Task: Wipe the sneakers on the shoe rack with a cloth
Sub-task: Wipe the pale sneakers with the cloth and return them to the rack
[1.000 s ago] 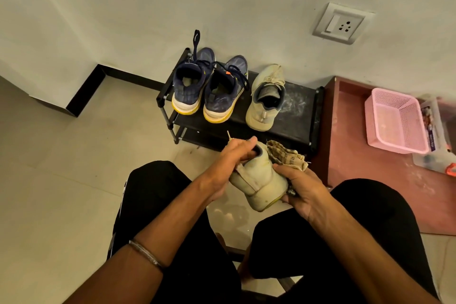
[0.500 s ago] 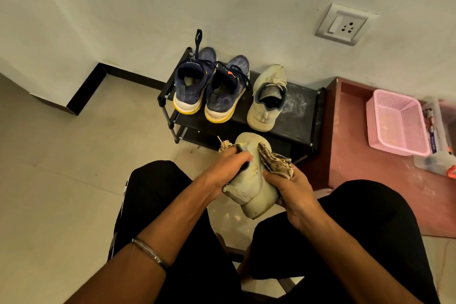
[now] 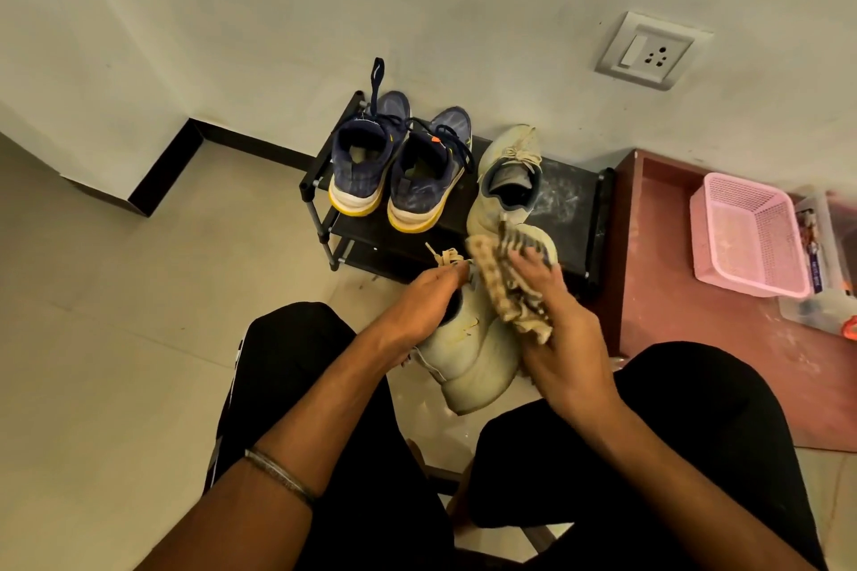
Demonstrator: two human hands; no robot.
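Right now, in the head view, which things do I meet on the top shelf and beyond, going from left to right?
Left navy sneaker → right navy sneaker → beige sneaker on the rack → pink basket.

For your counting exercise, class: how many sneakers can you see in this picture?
4. Two navy sneakers stand on the shoe rack, a cream sneaker beside them, and another cream sneaker is in the left hand. The lower shelf may hide more.
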